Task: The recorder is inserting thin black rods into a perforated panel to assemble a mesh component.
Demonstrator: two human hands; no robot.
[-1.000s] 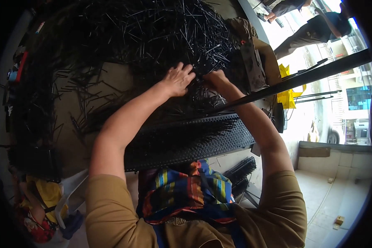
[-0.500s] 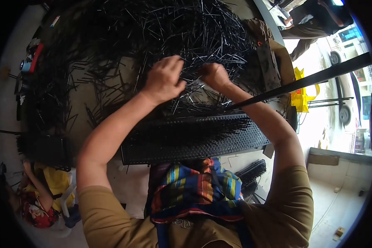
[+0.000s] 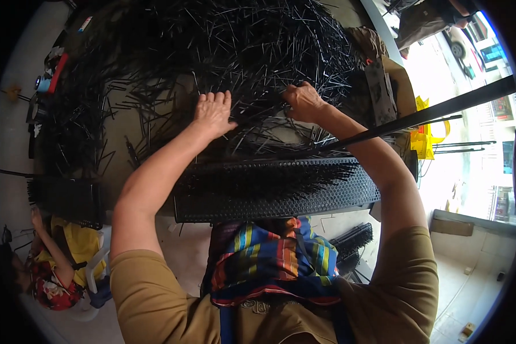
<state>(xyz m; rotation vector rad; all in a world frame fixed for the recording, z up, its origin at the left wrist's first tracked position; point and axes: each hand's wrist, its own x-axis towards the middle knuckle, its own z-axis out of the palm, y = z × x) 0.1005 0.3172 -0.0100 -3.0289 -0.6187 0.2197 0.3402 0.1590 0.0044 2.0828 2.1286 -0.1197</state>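
A big heap of thin black pins [image 3: 235, 51] covers the table. My left hand [image 3: 213, 112] lies flat, fingers spread, on the pins at the heap's near edge. My right hand [image 3: 304, 102] is closed around a bunch of the pins, a little to the right. In front of me a long black perforated strip [image 3: 275, 198] lies across the table edge, with many pins standing out of it like bristles. A long black bar [image 3: 430, 114] slants from my right forearm toward the upper right.
A second bristled black strip [image 3: 63, 198] sits at the left edge, and another lies on the floor at right [image 3: 352, 238]. A person in yellow and red [image 3: 57, 264] sits low at the left. Brown cardboard [image 3: 384, 86] and a yellow object [image 3: 423, 135] stand at right.
Both hands moved back from the middle of the heap to its near edge and spread apart. My left hand flattened on the pins; my right closed on a bunch.
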